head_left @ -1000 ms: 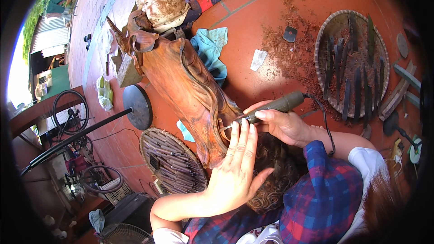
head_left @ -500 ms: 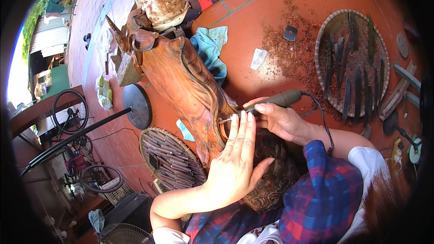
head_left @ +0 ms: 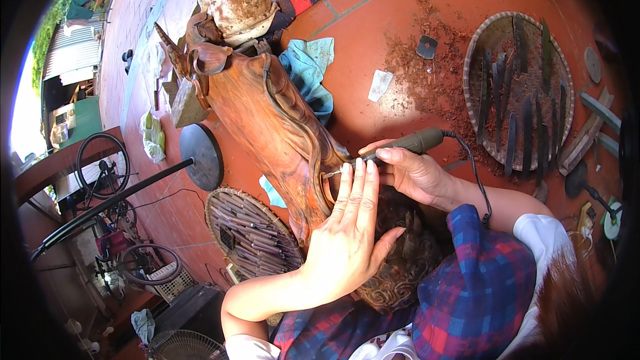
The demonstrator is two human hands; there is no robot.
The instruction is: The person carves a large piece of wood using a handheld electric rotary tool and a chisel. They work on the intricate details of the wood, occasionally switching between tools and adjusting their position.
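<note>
- Head view: from my remote seat I watch 2 bare hands at the lower end of a reddish-brown wood carving [head_left: 267, 110].
- I see the carving slanting across the middle, from the upper left down to the hands, above a red tiled floor [head_left: 357, 33].
- Right hand [head_left: 415, 177]: pinching a dark green handheld rotary tool [head_left: 420, 141] between thumb and fingers, its thin bit pointing left at the carving's folded edge.
- Left hand [head_left: 347, 240]: fingers straight and side by side, thumb spread away, fingertips by the tool's front end; I cannot tell how firmly they press.
- A black cord [head_left: 476, 177] runs from the tool's back end down past the right forearm.
- Below the hands I make out dark, curly carved wood [head_left: 393, 277].
- Left of the carving's lower end sits a round basket [head_left: 207, 212] of slim rods.
- At right, a round woven tray [head_left: 468, 80] holds dark flat strips.
- A blue cloth [head_left: 308, 73] lies just beside the carving.
</note>
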